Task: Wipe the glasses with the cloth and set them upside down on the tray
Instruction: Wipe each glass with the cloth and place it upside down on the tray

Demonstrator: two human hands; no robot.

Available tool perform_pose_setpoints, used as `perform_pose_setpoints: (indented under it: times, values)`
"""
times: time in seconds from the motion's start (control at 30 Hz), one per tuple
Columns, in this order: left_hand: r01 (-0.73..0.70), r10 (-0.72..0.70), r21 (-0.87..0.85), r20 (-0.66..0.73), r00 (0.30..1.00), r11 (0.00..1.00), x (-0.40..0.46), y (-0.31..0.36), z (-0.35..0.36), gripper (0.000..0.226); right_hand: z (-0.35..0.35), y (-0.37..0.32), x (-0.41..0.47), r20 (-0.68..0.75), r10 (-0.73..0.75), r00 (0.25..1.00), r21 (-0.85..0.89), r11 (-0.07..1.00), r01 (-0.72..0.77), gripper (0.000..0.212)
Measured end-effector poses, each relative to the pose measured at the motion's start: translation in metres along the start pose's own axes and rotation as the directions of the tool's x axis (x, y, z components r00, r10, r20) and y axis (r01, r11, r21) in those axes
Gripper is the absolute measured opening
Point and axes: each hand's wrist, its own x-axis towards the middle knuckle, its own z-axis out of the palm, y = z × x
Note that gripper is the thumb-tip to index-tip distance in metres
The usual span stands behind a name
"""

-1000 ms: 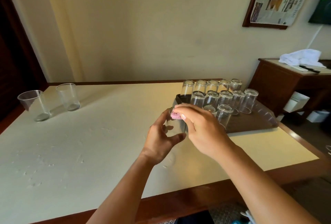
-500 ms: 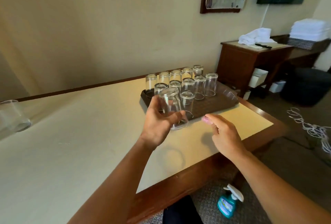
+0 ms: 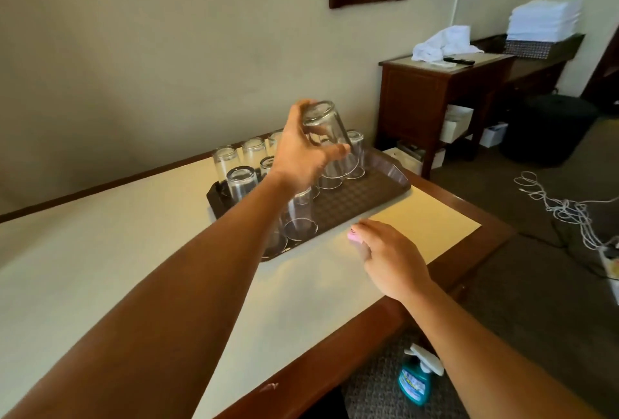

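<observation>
At frame centre the left hand (image 3: 303, 154) grips an inverted glass (image 3: 326, 132) above the brown tray (image 3: 365, 197); it needs lowering into a free spot. The right hand (image 3: 390, 256) pinches the pink cloth (image 3: 354, 235) at the surface (image 3: 134, 251).

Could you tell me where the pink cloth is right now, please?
In the head view, the pink cloth is tucked in the right hand, low over the table just off the tray at its near right edge.
</observation>
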Motion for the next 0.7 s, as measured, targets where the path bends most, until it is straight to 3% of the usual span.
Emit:
perform_pose_setpoints:
  times: [0.1,0.2,0.3,0.43,0.7]
  values:
    - [0.042,-0.064,0.203,0.100,0.993,0.978,0.022,-0.006,0.005,0.083,0.003,0.004,0.002,-0.005,-0.013,1.000,-0.006,1.000,0.013,0.035]
    - [0.019,-0.132,0.458,0.215,0.968,0.889,0.035,-0.011,0.012,0.084,0.004,0.007,0.001,-0.007,-0.018,1.000,-0.012,1.000,0.018,0.039]
    - [-0.010,-0.223,0.607,0.308,0.925,0.794,0.044,-0.019,0.018,0.097,0.004,0.008,0.002,-0.009,-0.008,1.000,-0.026,1.000,0.007,0.040]
    - [-0.045,-0.314,0.703,0.373,0.873,0.710,0.047,-0.026,0.025,0.098,0.008,0.009,0.002,-0.001,0.010,1.000,-0.023,1.000,-0.010,0.039]
    - [-0.069,-0.351,0.762,0.375,0.858,0.644,0.044,-0.037,0.023,0.101,0.009,0.011,0.001,0.004,0.040,0.999,-0.027,0.999,-0.039,0.039]
